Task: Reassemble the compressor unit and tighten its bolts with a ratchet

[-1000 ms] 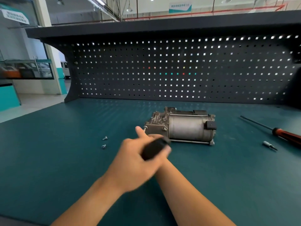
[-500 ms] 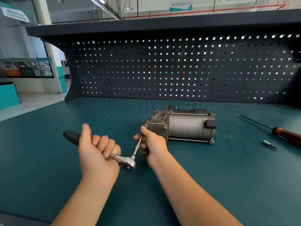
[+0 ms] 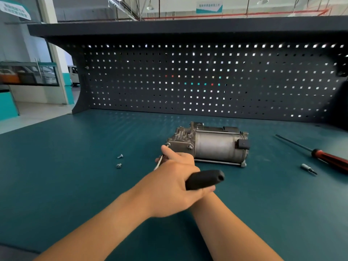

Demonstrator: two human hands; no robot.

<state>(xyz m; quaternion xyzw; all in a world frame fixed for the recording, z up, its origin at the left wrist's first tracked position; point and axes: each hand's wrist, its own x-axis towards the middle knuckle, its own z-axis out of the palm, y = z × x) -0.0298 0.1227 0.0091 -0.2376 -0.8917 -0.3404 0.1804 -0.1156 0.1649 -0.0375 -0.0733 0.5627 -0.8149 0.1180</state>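
Head view: the compressor unit (image 3: 209, 146) lies on its side near the middle of the bench mat (image 3: 56, 185), cast end to my left and motor can to my right.

Step in hand: tightening the corner bolt (image 3: 168, 144) on the near-left edge of the cast end.

- My left hand (image 3: 169, 191) is clenched round the black grip of the ratchet (image 3: 204, 179). The grip's free end points right, and my left wrist crosses over my right forearm.
- My right hand (image 3: 180, 157) pinches the slim extension shaft (image 3: 159, 162), thumb stretched along it toward the bolt.
- My thumb hides the tip, so I cannot tell whether it is fully seated on the bolt head.

With my arms crossed like this, I judge the swing to be near its limit on this side. The next move calls for swinging the grip back to my left — shaft held in line with the bolt by my right hand — so the tip does not cam off the head.

Two loose bolts (image 3: 119, 161) lie on the mat, well apart from the unit on its left, so I judge the fastening to be only partly done. They need threading in by hand before the ratchet goes on them.

A screwdriver (image 3: 329, 159) and a bit (image 3: 307, 168) lie to the right, out of use.
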